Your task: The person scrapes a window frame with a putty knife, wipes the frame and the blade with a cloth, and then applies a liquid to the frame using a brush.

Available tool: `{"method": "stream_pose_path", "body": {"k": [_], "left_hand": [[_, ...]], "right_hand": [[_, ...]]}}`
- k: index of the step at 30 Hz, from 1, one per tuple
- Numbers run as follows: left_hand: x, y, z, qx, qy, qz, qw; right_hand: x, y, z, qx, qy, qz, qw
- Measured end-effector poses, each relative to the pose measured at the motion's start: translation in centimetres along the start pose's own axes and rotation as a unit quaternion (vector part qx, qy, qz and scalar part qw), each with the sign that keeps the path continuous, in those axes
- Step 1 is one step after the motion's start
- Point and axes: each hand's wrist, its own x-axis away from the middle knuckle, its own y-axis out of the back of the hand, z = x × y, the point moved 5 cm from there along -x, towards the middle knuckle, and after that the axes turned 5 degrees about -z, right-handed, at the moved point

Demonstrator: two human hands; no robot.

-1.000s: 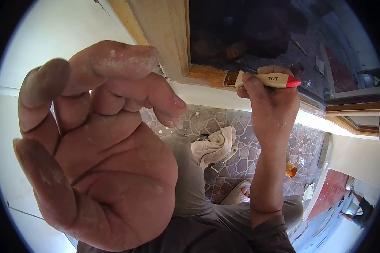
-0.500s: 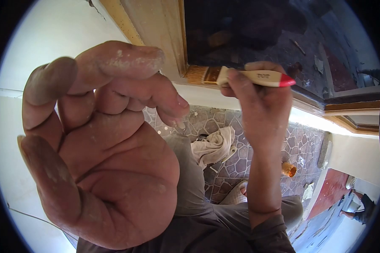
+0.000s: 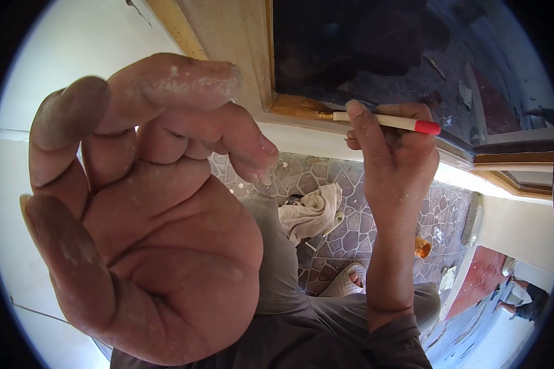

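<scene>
My right hand point(image 3: 400, 147) grips a paintbrush point(image 3: 400, 121) by its pale handle, which ends in a red tip. The brush is turned edge-on, and its bristles touch the lower rail of a brown wooden window frame point(image 3: 289, 106). Dark glass point(image 3: 357, 49) fills the frame above the rail and reflects the floor. Close to the camera, my left hand point(image 3: 160, 215) is raised palm-up with curled, spread fingers. White smears mark its fingers, and it holds nothing.
A beige cloth point(image 3: 314, 209) lies on the stone-patterned floor point(image 3: 351, 240) near my slippered foot point(image 3: 349, 280). An orange-stained container point(image 3: 421, 247) stands to the right. Another person point(image 3: 526, 301) is at the far right, beyond a red floor patch point(image 3: 480, 280).
My right hand has shifted slightly right and turned the paintbrush from its flat side to its narrow edge. My left hand has barely moved.
</scene>
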Motion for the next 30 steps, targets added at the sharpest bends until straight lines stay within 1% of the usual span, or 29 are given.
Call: {"method": "stream_pose_path", "body": {"k": [2, 3, 5, 6, 8, 9, 11, 12, 14, 15, 17, 18, 27, 30], "left_hand": [[0.0, -0.1, -0.1, -0.007, 0.002, 0.020, 1.000], [0.0, -0.1, 0.0, -0.007, 0.002, 0.019, 1.000], [0.1, 0.1, 0.1, 0.055, -0.007, -0.014, 0.998], [0.4, 0.4, 0.4, 0.056, -0.005, -0.013, 0.998], [0.7, 1.3, 0.3, 0.112, -0.052, -0.020, 0.992], [0.7, 1.4, 0.3, 0.111, -0.050, -0.020, 0.992], [0.6, 1.5, 0.0, 0.074, -0.069, 0.008, 0.995], [0.4, 1.8, 0.0, 0.074, -0.068, 0.007, 0.995], [0.1, 1.5, -0.3, 0.067, -0.100, 0.092, 0.988], [0.3, 1.2, -0.5, 0.067, -0.099, 0.093, 0.988], [0.8, 1.4, -0.4, 0.071, -0.070, -0.024, 0.995], [0.8, 1.4, -0.4, 0.071, -0.070, -0.023, 0.995], [1.0, 1.2, -0.6, 0.065, -0.073, -0.022, 0.995], [1.0, 1.3, -0.5, 0.070, -0.068, -0.033, 0.995]], "right_hand": [[-0.1, 0.3, 0.0, -0.071, -0.017, -0.006, 0.997], [-0.2, 0.2, 0.2, -0.071, -0.017, -0.005, 0.997], [-0.1, -0.4, 0.7, -0.182, -0.014, -0.012, 0.983], [0.0, -0.9, 0.8, -0.181, -0.015, -0.013, 0.983], [0.0, -1.9, 0.9, -0.177, -0.014, 0.005, 0.984], [-0.1, -2.2, 0.4, -0.123, 0.004, 0.008, 0.992], [-0.2, -2.2, 0.2, -0.126, 0.005, 0.002, 0.992], [-0.2, -2.2, 0.1, -0.130, 0.009, -0.003, 0.991], [-0.2, -2.1, -0.2, -0.116, 0.009, -0.008, 0.993], [-0.2, -2.0, -0.4, -0.102, 0.011, -0.014, 0.995], [-0.2, -1.9, -0.5, -0.085, 0.029, -0.022, 0.996], [-0.2, -1.8, -0.4, -0.068, 0.047, -0.030, 0.996], [-0.9, -0.2, 0.1, 0.007, 0.070, -0.025, 0.997], [-0.9, 0.2, 0.0, 0.015, 0.061, -0.023, 0.998]]}}
